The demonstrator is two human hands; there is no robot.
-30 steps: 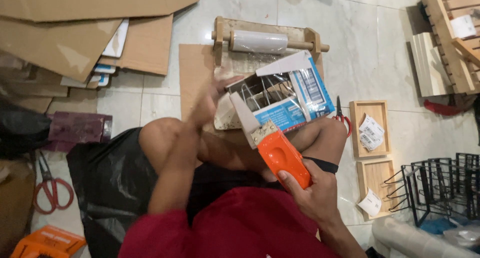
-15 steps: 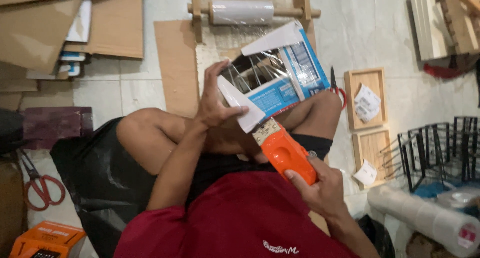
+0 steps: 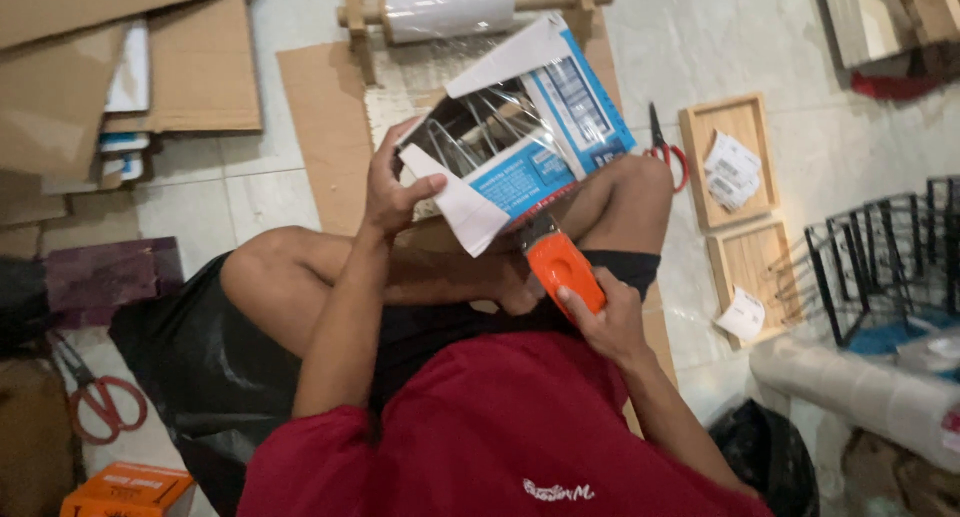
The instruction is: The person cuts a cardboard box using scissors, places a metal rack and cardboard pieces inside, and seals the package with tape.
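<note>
I sit cross-legged on the floor. My left hand (image 3: 392, 184) grips the left edge of a blue and white cardboard box (image 3: 520, 137) with a clear window that shows metal wire parts inside. A white flap of the box hangs loose below my thumb. My right hand (image 3: 600, 322) is closed round an orange-handled tool (image 3: 565, 267), whose front end points up under the box's lower edge, at my knee.
A roll of clear wrap on a wooden stand (image 3: 450, 12) sits ahead on cardboard sheets (image 3: 320, 107). Red-handled scissors (image 3: 665, 147) and two wooden trays (image 3: 730, 157) lie to the right, black wire racks (image 3: 880, 257) beyond. More scissors (image 3: 100, 402) lie at the left.
The box has tilted and come lower over my lap, my left hand shifting along its edge. The orange tool stays under the box. The camera view has tipped downward.
</note>
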